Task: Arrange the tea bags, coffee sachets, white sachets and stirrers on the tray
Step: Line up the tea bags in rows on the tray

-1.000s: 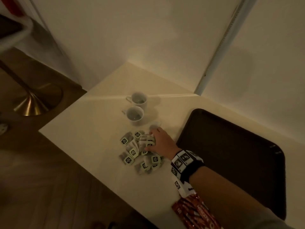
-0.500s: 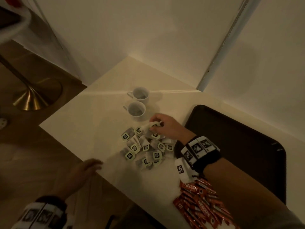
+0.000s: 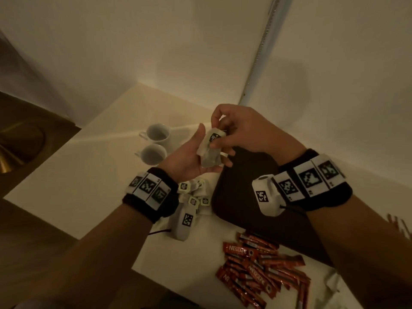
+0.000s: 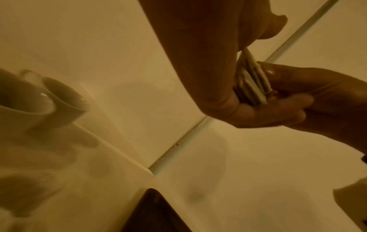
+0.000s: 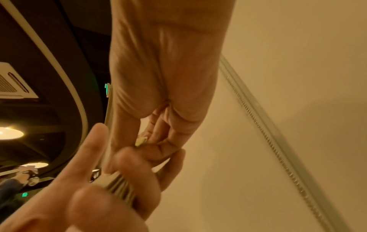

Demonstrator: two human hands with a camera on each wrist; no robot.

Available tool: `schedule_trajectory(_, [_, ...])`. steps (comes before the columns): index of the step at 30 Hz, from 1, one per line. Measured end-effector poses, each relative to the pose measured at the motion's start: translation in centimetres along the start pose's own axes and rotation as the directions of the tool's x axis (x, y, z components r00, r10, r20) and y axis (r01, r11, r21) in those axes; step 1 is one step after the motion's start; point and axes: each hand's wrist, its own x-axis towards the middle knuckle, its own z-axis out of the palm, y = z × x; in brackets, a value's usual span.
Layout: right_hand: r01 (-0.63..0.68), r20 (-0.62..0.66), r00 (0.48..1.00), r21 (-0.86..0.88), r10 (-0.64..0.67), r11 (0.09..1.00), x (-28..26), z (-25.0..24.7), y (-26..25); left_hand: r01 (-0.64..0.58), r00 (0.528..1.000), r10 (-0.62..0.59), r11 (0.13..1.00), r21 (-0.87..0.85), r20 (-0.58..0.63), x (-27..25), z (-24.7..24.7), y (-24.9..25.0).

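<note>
At the frame's centre, above the tabletop (image 3: 89, 175), the left hand (image 3: 187, 159) lies palm up, its fingers curled round a stack of tea bags (image 3: 210, 148). The right hand (image 3: 240, 130) pinches the stack's top from above. Loose tea bags (image 3: 194, 197) lie below the left wrist, just beside the dark tray (image 3: 245, 186). Red coffee sachets (image 3: 256, 266) spread at lower right.

Walls (image 3: 133, 52): plain cream, joined in a corner at upper centre of the head view. Metal strip (image 3: 259, 50): fixed upright at upper right. Table (image 3: 89, 170): white, set into the corner. Floor (image 3: 24, 233): dark wood, lower left. Brass base (image 3: 17, 141): left edge. Light: dim and warm. A round ceiling lamp (image 5: 9, 133) is seen at left of the right wrist view.
</note>
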Motion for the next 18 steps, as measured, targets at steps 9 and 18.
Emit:
schedule_trajectory(9, [-0.084,-0.268,0.955,0.155,0.124,0.984,-2.5,-4.9,1.3,-0.054,0.997,0.057,0.997,0.06,-0.048,4.7,2.3,0.1])
schedule_trajectory(18, [-0.127,-0.328,0.942,-0.157,0.069,0.98,-3.7,-8.0,0.7,-0.243,0.948,0.272,0.954,0.175,-0.165,6.8,3.8,0.1])
